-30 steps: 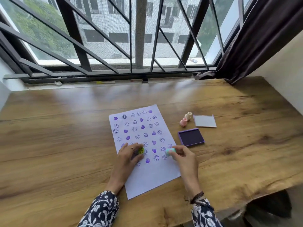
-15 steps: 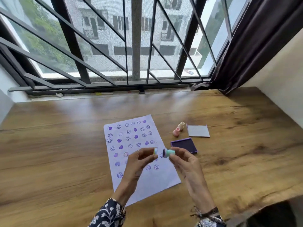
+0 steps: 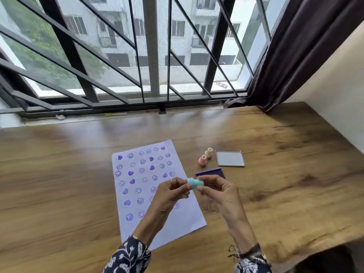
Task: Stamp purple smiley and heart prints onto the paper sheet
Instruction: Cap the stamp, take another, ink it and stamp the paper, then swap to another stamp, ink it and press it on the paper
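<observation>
A white paper sheet (image 3: 137,174) lies on the wooden table (image 3: 59,184), covered with rows of purple smiley and heart prints. Both hands are raised above its lower right part. A small teal stamp (image 3: 195,183) is held sideways between them: my left hand (image 3: 169,196) pinches its left end and my right hand (image 3: 218,192) grips its right end. The purple ink pad (image 3: 211,172) lies open just behind my right hand, partly hidden by it.
A pink stamp (image 3: 202,160) and a cream stamp (image 3: 208,153) stand right of the sheet. The ink pad's grey lid (image 3: 230,158) lies beside them. A barred window (image 3: 153,56) runs along the table's far edge, with a dark curtain (image 3: 285,46) at the right.
Both hands lifted off the sheet. The stamps they pressed down a second ago are now brought together in the air as one teal piece. The view tilted up toward the window.
</observation>
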Motion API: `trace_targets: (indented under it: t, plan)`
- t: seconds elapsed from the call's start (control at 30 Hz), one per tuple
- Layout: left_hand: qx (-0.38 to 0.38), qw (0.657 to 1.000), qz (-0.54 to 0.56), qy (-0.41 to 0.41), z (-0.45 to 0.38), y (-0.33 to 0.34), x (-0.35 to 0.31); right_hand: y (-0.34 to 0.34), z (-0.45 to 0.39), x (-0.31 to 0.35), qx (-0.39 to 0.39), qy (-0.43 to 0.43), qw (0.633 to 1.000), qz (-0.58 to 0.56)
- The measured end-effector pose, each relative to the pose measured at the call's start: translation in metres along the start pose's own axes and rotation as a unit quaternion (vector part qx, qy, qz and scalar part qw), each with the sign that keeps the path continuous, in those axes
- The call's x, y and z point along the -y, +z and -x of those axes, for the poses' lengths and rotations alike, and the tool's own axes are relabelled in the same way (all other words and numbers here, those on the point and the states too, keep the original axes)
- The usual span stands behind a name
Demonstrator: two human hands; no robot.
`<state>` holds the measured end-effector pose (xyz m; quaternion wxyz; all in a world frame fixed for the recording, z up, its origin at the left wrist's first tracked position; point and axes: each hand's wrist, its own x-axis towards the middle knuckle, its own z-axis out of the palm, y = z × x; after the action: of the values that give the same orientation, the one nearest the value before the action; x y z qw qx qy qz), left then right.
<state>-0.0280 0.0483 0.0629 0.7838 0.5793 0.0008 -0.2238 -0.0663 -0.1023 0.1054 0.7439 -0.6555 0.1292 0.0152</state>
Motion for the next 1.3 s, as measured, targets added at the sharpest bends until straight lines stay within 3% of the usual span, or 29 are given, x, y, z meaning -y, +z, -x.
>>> trace_targets:
  t: [0.27, 0.43, 0.5, 0.63, 0.73, 0.8, 0.9, 1.07, 1.2, 1.3]
  plan:
    - [-0.010, 0.992, -0.117, 0.047, -0.018, 0.005, -0.017, -0.003, -0.022, 0.000, -0.052, 0.059, 0.997, -0.019]
    - [-0.053, 0.958, -0.261, 0.111, -0.042, -0.002, -0.011, -0.001, -0.049, -0.009, -0.085, 0.040, 0.990, 0.104]
    - [-0.091, 0.920, -0.351, 0.149, -0.057, -0.009, -0.004, 0.003, -0.065, -0.012, -0.116, -0.028, 0.966, 0.231]
    - [-0.098, 0.831, -0.518, 0.174, -0.092, -0.017, 0.012, 0.012, -0.097, -0.016, -0.100, -0.174, 0.868, 0.455]
    - [-0.096, 0.793, -0.584, 0.143, -0.108, -0.019, 0.023, 0.019, -0.115, -0.023, -0.086, -0.209, 0.808, 0.544]
    - [-0.089, 0.783, -0.602, 0.131, -0.113, -0.021, 0.028, 0.022, -0.121, -0.027, -0.091, -0.219, 0.792, 0.563]
    - [-0.097, 0.788, -0.593, 0.137, -0.113, -0.024, 0.033, 0.022, -0.125, -0.034, -0.109, -0.214, 0.790, 0.565]
    - [-0.105, 0.781, -0.597, 0.151, -0.112, -0.025, 0.034, 0.014, -0.130, -0.040, -0.080, -0.172, 0.816, 0.546]
    - [-0.101, 0.810, -0.557, 0.156, -0.111, -0.024, 0.028, 0.002, -0.126, -0.028, -0.135, -0.219, 0.852, 0.456]
    - [-0.115, 0.834, -0.500, 0.201, -0.107, -0.018, 0.018, -0.016, -0.133, -0.020, -0.185, -0.184, 0.868, 0.423]
